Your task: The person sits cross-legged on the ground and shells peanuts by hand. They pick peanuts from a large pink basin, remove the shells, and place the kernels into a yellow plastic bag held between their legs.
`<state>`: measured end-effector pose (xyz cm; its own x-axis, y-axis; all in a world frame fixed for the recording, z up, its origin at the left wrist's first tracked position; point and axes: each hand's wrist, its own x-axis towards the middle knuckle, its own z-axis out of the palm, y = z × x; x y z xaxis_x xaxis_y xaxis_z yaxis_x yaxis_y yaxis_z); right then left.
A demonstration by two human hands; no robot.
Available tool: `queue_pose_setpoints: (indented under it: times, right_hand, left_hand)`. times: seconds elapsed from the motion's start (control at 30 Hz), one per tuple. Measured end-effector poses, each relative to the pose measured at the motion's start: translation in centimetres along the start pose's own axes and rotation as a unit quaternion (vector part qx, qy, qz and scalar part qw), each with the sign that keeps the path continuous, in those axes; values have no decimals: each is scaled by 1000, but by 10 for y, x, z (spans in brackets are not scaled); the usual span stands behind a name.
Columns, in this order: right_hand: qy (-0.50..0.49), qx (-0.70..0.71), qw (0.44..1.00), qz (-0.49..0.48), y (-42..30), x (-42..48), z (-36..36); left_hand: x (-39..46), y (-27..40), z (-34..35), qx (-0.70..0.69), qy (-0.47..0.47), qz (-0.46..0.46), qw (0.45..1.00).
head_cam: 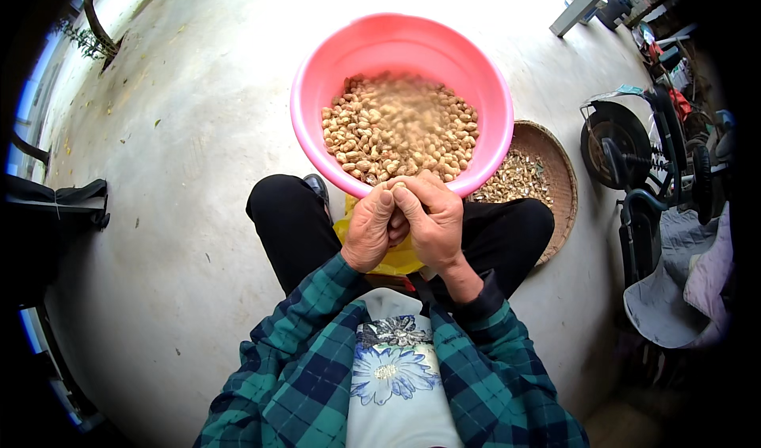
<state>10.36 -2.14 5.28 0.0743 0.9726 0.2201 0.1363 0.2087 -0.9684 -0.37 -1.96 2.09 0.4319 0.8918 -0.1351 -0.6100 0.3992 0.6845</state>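
Just inside my knees, at the near rim of a pink plastic basin (492, 85), my left hand (370, 225) and my right hand (435, 219) meet thumb to thumb. Pinched between both thumbs and forefingers is a peanut (400, 185), mostly covered by the fingers. Unshelled peanuts (380, 130) fill the bottom of the basin, and part of the pile looks blurred. Below my hands a yellow plastic bag (399, 262) shows between my legs; what it holds is hidden.
Right of the basin, partly behind my right knee, a woven bamboo tray (563, 177) carries broken peanut shells (518, 177). Further right, a wheeled vehicle (615, 145) stands on the concrete floor (196, 150). A dark covered object (65, 204) is at the left, and a grey post (585, 2) at the upper right.
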Motion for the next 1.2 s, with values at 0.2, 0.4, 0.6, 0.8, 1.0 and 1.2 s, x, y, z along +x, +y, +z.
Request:
queue_pose_setpoints:
  times: [0.2,0.4,0.6,0.8,1.0,1.2]
  right_hand:
    - [88,-28,994,-64,0,-9,10]
    - [49,-6,997,-54,9,-15,-1]
    - [-53,-37,995,-70,15,-14,-21]
    - [-100,-293,923,-229,20,-7,-36]
    - [-89,-279,939,-179,21,-5,-35]
    - [-24,-359,907,-218,11,-2,-66]
  left_hand:
    - [-4,-7,8,8,44,20,999]
    - [-6,-5,19,-42,96,-6,995]
    - [5,8,20,-61,115,-108,986]
    - [10,0,6,-103,114,-149,977]
    - [8,-9,5,-88,103,-149,980]
    - [2,-22,2,-67,7,-233,970]
